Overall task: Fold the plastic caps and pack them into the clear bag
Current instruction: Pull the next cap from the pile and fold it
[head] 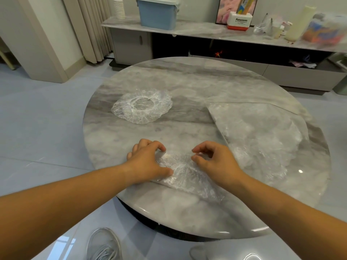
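Note:
A crumpled clear plastic cap (185, 173) lies folded near the front of the round marble table (187, 77). My left hand (148, 160) presses on its left side with curled fingers and the thumb on the plastic. My right hand (216, 158) pinches its upper right edge between thumb and forefinger. A second cap (142, 106) lies open and flat at the back left, with its elastic ring showing. The clear bag (259, 132) lies on the right of the table, with several caps inside it.
A low marble-topped cabinet (206, 32) stands behind the table with a blue box (157, 14), paper cups (118, 7) and other items. My shoes (105, 244) are on the tiled floor below the table's front edge.

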Tool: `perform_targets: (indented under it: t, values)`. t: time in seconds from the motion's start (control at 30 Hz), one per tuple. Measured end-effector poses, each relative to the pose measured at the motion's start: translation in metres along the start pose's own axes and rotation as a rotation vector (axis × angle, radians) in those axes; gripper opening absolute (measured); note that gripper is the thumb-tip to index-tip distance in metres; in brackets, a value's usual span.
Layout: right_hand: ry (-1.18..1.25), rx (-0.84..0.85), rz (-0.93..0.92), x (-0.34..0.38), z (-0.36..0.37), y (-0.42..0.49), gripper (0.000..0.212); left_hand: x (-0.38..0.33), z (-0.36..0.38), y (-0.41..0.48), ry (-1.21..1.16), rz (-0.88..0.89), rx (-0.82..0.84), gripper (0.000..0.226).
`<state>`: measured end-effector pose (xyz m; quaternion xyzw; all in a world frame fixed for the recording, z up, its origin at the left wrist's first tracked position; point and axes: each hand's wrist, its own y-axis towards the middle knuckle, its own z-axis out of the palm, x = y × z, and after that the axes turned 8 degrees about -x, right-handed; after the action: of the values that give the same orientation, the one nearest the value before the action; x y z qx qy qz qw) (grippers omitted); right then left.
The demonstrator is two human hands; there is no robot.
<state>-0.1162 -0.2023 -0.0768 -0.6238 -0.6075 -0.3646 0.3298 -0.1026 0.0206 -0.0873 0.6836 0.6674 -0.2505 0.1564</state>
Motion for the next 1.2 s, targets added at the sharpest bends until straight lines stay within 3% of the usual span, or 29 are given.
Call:
perform_targets:
  t: [0.1,0.23,0.37,0.43,0.57,0.7,0.87,1.1,1.2]
  values:
    - [0.029,-0.002,-0.074,0.002,0.000,-0.012,0.037,0.001,-0.001,0.001,0.001,0.003,0.011,0.065]
    - [-0.208,0.088,-0.422,-0.006,0.000,-0.038,0.012,0.001,-0.002,0.001,0.004,0.005,0.010,0.063]
    - [-0.415,0.176,-0.740,-0.026,0.005,-0.057,0.015,0.004,-0.011,0.008,-0.024,0.009,0.090,0.053]
    - [-0.473,0.240,-0.811,-0.030,0.004,-0.064,0.017,0.004,-0.019,0.010,-0.035,0.029,0.184,0.049]
    - [-0.561,0.311,-0.865,-0.032,-0.001,-0.076,0.030,-0.010,-0.032,0.001,-0.025,0.007,0.350,0.063]
    - [-0.620,0.331,-0.930,-0.031,-0.006,-0.079,0.032,-0.021,-0.027,-0.006,0.143,-0.015,0.241,0.071]
    - [-0.627,0.316,-0.947,-0.035,-0.006,-0.082,0.031,-0.014,-0.012,-0.005,0.233,0.011,0.103,0.052]
    - [-0.634,0.303,-0.918,-0.039,-0.012,-0.086,0.058,-0.001,-0.019,0.003,0.070,-0.055,0.138,0.052]
    - [-0.622,0.286,-0.859,-0.035,-0.011,-0.089,0.059,0.001,-0.019,0.004,-0.006,-0.062,0.149,0.048]
